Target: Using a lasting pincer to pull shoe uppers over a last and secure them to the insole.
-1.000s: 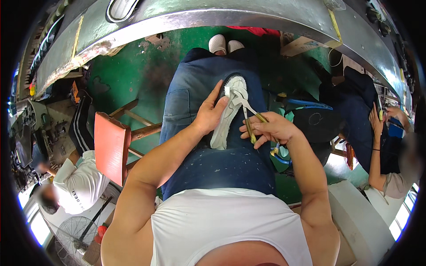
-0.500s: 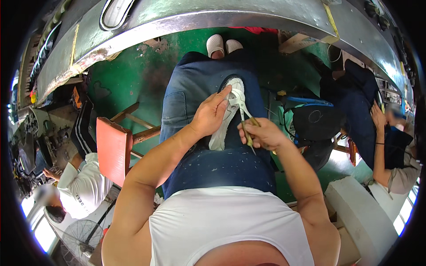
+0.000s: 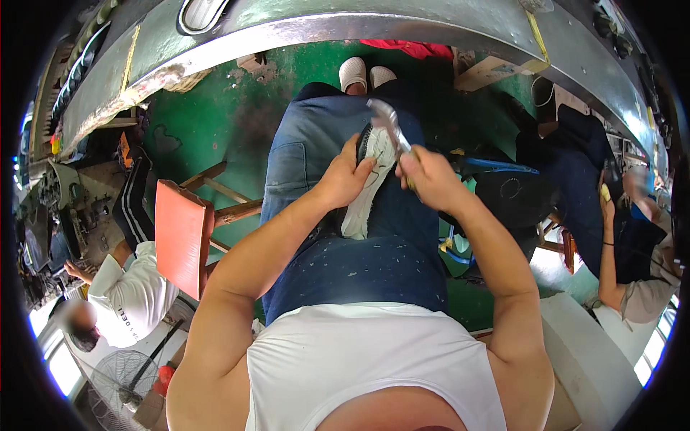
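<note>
A white shoe upper (image 3: 366, 192) with a dark rim along its toe end lies lengthwise on my lap, toe pointing away from me. My left hand (image 3: 347, 174) grips its left side near the toe, thumb on top. In my right hand (image 3: 430, 178) is a pair of metal pincers (image 3: 389, 122), the fingers wrapped round the handles. Their curved bright head is raised over the toe end; whether it touches the shoe I cannot tell. My right palm hides most of the handles.
A metal-topped bench (image 3: 287, 43) crosses ahead, with a shoe sole (image 3: 203, 14) on it. An orange-red stool (image 3: 185, 237) stands left. Co-workers sit at left (image 3: 133, 294) and right (image 3: 647, 251). A fan (image 3: 126, 381) stands lower left, a dark bag (image 3: 510, 194) to my right.
My right hand has moved up and away from me, swinging the pincers' head from the shoe's middle to above its toe. My left hand still grips the shoe, its fingers slightly shifted.
</note>
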`<state>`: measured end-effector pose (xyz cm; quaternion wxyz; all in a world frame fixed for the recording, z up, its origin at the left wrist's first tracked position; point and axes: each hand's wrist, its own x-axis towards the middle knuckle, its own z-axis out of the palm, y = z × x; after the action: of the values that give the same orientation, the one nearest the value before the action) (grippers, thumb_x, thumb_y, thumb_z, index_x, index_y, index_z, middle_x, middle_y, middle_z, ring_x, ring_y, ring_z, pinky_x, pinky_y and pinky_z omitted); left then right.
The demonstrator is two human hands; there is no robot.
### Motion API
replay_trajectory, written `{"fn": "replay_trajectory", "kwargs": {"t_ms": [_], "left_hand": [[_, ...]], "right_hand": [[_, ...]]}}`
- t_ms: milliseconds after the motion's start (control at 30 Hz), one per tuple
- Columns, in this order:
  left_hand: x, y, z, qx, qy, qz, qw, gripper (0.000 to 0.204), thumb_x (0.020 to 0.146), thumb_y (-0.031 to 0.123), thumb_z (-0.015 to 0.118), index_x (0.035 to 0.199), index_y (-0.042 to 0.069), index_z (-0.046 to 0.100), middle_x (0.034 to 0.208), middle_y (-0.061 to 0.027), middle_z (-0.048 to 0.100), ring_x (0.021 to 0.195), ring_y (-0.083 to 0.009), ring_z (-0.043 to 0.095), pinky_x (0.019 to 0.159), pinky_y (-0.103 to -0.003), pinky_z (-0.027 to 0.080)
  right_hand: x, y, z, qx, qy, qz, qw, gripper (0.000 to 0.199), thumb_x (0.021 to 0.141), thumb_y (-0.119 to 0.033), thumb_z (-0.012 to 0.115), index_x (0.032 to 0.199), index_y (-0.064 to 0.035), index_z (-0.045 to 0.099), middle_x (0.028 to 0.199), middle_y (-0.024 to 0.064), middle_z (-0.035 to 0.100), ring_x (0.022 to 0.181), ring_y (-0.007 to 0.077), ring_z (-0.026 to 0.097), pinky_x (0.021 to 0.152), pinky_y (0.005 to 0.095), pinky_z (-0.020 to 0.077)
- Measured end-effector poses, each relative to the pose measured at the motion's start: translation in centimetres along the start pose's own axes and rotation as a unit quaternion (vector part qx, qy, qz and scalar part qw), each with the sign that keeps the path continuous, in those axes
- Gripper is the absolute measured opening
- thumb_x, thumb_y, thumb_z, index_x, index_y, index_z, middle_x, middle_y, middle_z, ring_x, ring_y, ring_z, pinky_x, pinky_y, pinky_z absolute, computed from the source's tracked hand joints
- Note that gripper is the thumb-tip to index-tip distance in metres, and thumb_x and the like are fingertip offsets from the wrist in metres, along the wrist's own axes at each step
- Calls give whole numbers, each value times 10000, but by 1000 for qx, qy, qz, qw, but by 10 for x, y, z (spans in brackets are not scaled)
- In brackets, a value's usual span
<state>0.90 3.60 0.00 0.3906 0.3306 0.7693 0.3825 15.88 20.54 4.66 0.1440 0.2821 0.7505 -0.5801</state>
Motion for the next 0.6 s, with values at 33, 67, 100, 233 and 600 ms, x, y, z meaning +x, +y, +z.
{"fn": "replay_trajectory", "kwargs": {"t_ms": [33,67,100,233,600], "left_hand": [[2,0,-2,-2,3,0,1000,594,1009,245,531,1479,-60,336,1298,-309,584,1250,-400,573,1044,-381,449],[4,-1,-6,-43,-37,-28,998,570,1006,232,555,1463,-52,366,1296,-243,595,1228,-310,572,1047,-361,443],[6,-1,-8,-83,-76,-56,992,547,1003,219,580,1447,-43,395,1294,-176,607,1207,-220,571,1050,-342,438],[11,6,-26,-200,-152,-130,959,452,1001,249,613,1370,17,495,1220,-71,641,1138,-137,579,971,-314,482],[26,-2,-23,-282,-240,-210,905,404,971,252,658,1305,61,536,1121,-73,670,967,-171,653,804,-345,544]], "right_hand": [[-4,4,5,-76,0,-38,996,431,1042,-387,474,911,7,591,739,111,652,686,194,650,637,352,498],[-7,8,9,-152,-1,-76,985,414,1035,-375,491,914,8,590,742,122,653,696,206,656,650,360,498],[-8,12,9,-101,10,-41,994,371,1015,-341,529,913,12,581,730,147,640,696,243,657,661,377,498],[-44,-13,-8,-31,-33,67,997,267,979,-248,573,928,13,582,735,104,637,657,179,614,633,342,486],[-67,-29,37,-424,-5,-131,896,436,909,-161,667,1239,95,541,1015,232,655,939,394,648,874,432,523]]}}
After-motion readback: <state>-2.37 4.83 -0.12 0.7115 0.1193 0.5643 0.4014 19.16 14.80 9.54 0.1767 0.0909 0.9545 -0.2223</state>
